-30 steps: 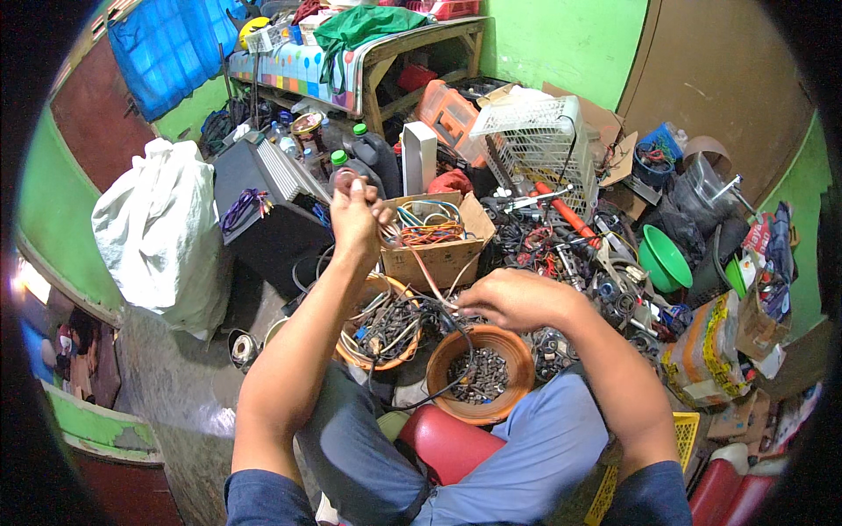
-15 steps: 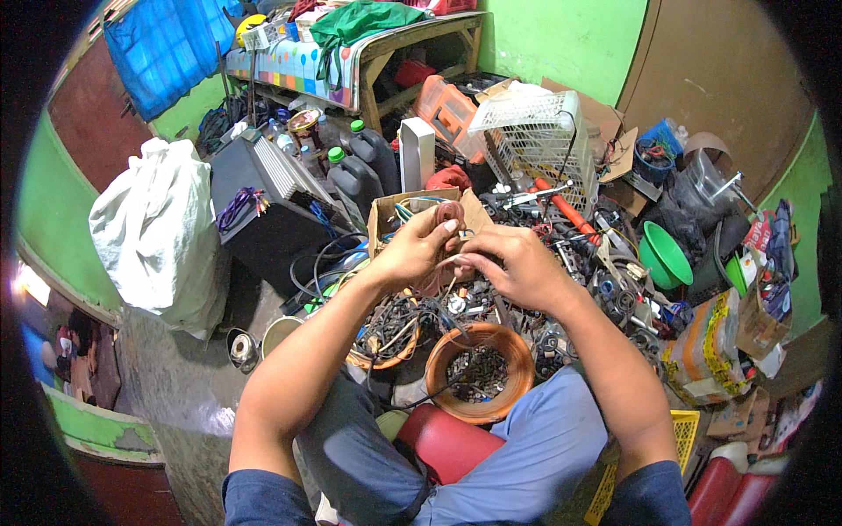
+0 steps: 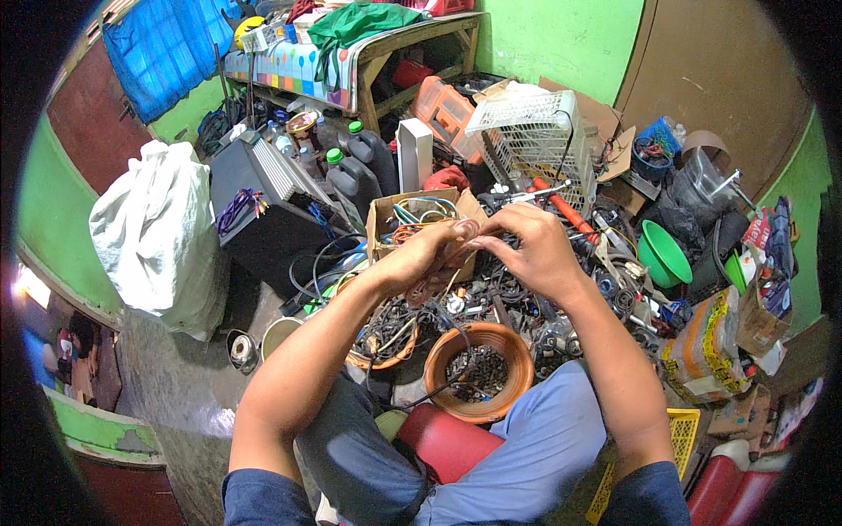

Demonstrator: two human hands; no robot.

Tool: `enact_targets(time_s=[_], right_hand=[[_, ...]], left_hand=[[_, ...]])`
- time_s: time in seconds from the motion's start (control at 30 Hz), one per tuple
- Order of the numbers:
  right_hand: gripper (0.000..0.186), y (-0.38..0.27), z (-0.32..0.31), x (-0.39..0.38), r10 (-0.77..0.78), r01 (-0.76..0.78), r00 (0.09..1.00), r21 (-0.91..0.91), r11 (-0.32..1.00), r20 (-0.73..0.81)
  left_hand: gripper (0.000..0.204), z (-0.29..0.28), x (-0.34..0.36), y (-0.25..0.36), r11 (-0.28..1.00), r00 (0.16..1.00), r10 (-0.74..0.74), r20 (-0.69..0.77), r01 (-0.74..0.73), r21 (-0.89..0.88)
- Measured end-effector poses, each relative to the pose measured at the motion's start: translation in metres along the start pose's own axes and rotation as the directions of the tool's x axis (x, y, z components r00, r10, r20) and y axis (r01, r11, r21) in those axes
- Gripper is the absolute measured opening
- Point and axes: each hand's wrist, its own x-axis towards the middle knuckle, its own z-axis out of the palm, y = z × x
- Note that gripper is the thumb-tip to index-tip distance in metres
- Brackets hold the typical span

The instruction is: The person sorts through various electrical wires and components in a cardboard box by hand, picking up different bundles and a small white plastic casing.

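My left hand is closed around a small coil of thin, translucent reddish wire, with part of it hanging below the palm. My right hand meets it from the right, thumb and fingers pinched together on the wire. Both hands are raised over the pile, and their fingers partly hide the coil. Just beyond the left hand stands a cardboard box of coloured wires. Between my knees sits an orange-brown pot of small metal bits, with a black cable across it.
A bowl of black cables lies under my left forearm. Loose parts are heaped to the right, near a green basin. Dark jugs, a black cased appliance and a white sack stand at the left.
My left hand has tipped to the right and lowered the coil slightly. The right hand has risen and its fingertips now meet the left's. The coloured wires in the box show more.
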Motion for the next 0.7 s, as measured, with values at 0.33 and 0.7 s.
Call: enact_targets(time_s=[0.33,0.7], right_hand=[[0.019,-0.004,-0.012,0.004,-0.086,0.086,0.995,-0.010,0.996,-0.044],[0.017,0.003,-0.023,0.002,-0.029,0.028,0.988,-0.003,1.000,-0.154]], left_hand=[[0.037,-0.003,-0.001,-0.005,0.993,0.983,0.044,0.179,-0.063,0.101],[0.050,-0.001,-0.015,0.008,0.871,0.965,0.122,0.233,-0.216,0.441]])
